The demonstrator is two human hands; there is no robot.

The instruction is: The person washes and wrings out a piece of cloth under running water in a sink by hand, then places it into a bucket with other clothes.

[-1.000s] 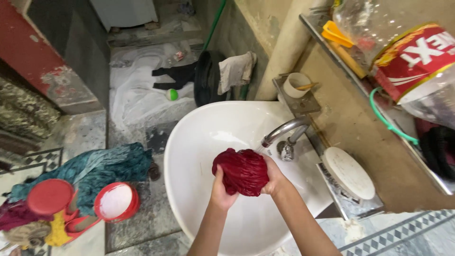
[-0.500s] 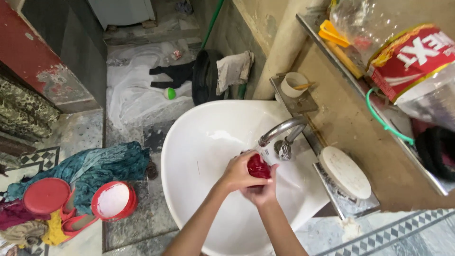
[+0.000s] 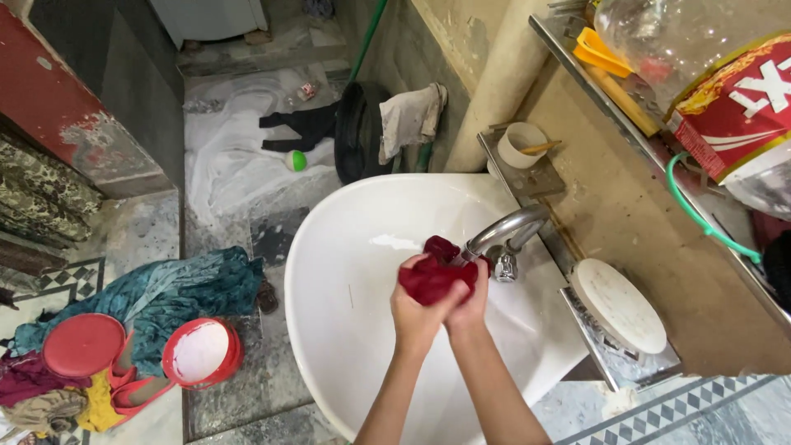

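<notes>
Both my hands squeeze a wet dark red cloth [image 3: 432,272] over a white washbasin [image 3: 346,247], right under the spout of a metal tap [image 3: 507,231]. My left hand [image 3: 416,313] grips the cloth from the left and below. My right hand [image 3: 471,303] presses against it from the right, palm to palm with the left. The cloth is bunched into a small wad, with a fold sticking up toward the spout.
A white round soap [image 3: 618,305] lies on a metal shelf to the right. A white cup [image 3: 521,144] stands behind the tap. On the floor at left are a teal cloth [image 3: 173,288], red bowls [image 3: 202,353] and piled clothes. A plastic bag [image 3: 725,74] rests on an upper shelf.
A second ago the cloth was a large loose ball held between both hands. It was then crushed small under the tap, and now it bulges out a little more above my hands.
</notes>
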